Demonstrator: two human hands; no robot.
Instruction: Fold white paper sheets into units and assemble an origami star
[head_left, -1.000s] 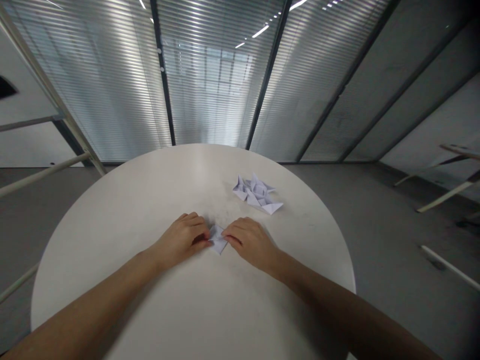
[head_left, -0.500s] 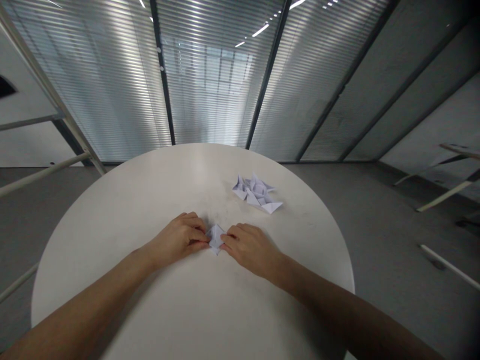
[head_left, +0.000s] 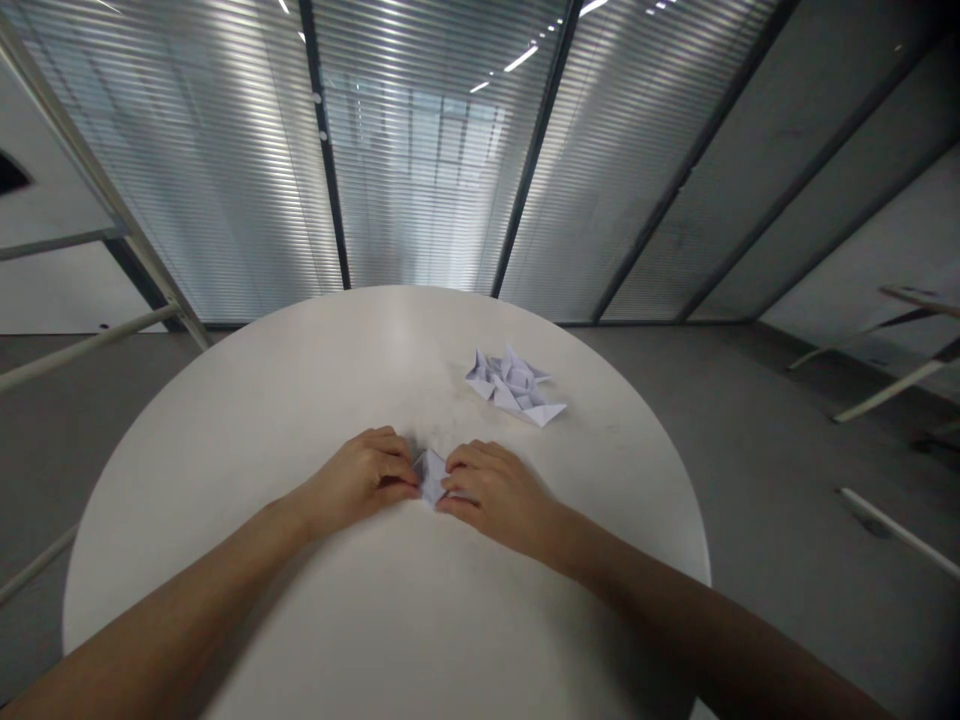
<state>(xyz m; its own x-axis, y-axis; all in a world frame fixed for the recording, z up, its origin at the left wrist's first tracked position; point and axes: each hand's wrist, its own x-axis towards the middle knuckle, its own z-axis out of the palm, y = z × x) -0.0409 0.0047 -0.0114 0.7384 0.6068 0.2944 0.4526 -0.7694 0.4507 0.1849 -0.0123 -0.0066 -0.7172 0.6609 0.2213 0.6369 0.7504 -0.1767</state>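
A small folded piece of white paper (head_left: 430, 477) lies on the round white table (head_left: 360, 610), between my two hands. My left hand (head_left: 375, 470) pinches its left corner with thumb and fingers. On the opposite side my right hand (head_left: 487, 485) has its fingers and thumb closed on the right edge, covering that part of the paper. Beyond my right hand rests a loose pile of folded white paper pieces (head_left: 514, 385), with pointed ends sticking out.
A glass wall with blinds (head_left: 420, 180) stands behind the table's far edge. To the left is a pale metal frame (head_left: 90, 345). Light-coloured furniture legs (head_left: 892, 390) stand on the grey floor (head_left: 757, 470) at the right.
My right hand has shifted slightly on the paper, its thumb now lower and its fingers covering more of the right side. The left hand keeps its place.
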